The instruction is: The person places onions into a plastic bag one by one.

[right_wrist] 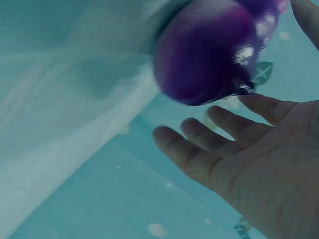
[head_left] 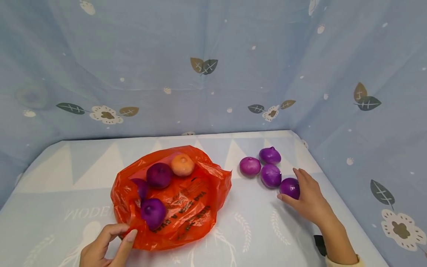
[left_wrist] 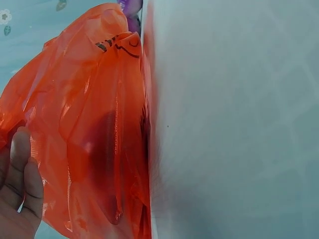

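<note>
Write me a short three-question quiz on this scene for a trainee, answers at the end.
1. Count: how many purple onions lie on the table outside the red bag?

2. True or false: the right hand is the one pinching the red bag.

3. Multiple choice: what colour is the round item farthest to the right among those showing in the red bag's opening?
A) green
B) orange
C) white

Key:
1. Four.
2. False; the left hand pinches it, while the right hand is at one of the purple onions.
3. B.
</note>
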A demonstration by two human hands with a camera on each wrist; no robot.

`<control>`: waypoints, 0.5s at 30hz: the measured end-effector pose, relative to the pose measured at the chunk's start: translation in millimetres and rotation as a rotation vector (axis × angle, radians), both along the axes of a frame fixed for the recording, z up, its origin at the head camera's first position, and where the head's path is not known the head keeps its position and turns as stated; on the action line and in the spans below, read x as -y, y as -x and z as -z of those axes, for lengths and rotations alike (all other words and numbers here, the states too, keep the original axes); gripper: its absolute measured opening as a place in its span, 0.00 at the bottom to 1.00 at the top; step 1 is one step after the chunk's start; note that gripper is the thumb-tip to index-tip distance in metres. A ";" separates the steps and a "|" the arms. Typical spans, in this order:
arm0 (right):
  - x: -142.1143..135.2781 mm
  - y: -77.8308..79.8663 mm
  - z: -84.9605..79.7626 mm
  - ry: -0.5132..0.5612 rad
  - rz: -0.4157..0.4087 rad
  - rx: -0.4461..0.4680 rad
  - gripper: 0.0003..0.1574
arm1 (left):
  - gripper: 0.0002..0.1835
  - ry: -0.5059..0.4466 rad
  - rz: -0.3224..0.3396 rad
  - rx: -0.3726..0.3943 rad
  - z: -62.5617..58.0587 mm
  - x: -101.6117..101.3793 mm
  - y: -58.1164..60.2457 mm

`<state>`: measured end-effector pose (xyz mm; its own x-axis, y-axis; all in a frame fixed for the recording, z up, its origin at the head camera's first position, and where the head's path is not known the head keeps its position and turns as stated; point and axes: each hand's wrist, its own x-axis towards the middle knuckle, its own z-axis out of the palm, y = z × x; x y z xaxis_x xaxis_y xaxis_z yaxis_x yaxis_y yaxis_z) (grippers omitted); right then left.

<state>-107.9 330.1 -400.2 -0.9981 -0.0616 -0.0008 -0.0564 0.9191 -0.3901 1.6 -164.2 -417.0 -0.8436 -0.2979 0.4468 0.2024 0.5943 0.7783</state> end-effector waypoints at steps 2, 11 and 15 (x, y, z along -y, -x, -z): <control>-6.0 2.5 4.4 0.019 0.008 0.018 0.71 | 0.18 0.004 0.008 0.001 0.2 0.1 0.6; -19.7 5.9 12.8 0.102 0.033 0.137 0.79 | 0.18 0.016 0.007 0.009 0.7 0.5 1.1; -22.9 5.2 15.0 0.103 0.040 0.134 0.79 | 0.18 0.021 0.003 0.035 0.2 -0.2 0.9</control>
